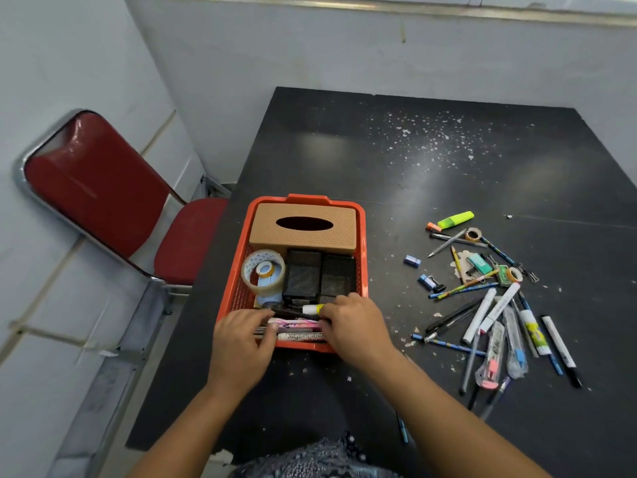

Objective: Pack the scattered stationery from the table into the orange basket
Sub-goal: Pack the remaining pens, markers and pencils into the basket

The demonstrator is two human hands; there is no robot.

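The orange basket (pixel 362 236) stands on the black table (pixel 431 160) near its left edge. Inside are a tan tissue box (pixel 303 225), tape rolls (pixel 263 270), two black mesh holders (pixel 319 274) and a bundle of markers and pens (pixel 300 327) along the near wall. My left hand (pixel 241 343) and my right hand (pixel 351 322) are both over the basket's near end, fingers curled around the two ends of that bundle. To the right of the basket, scattered stationery (pixel 493 305) lies on the table: pens, pencils, markers, a green highlighter (pixel 455 219), binder clips, erasers.
A red chair (pixel 103 188) with a chrome frame stands left of the table against the tiled wall. White flecks dot the table's far middle. One blue pen (pixel 401 427) lies near the table's front edge by my right forearm.
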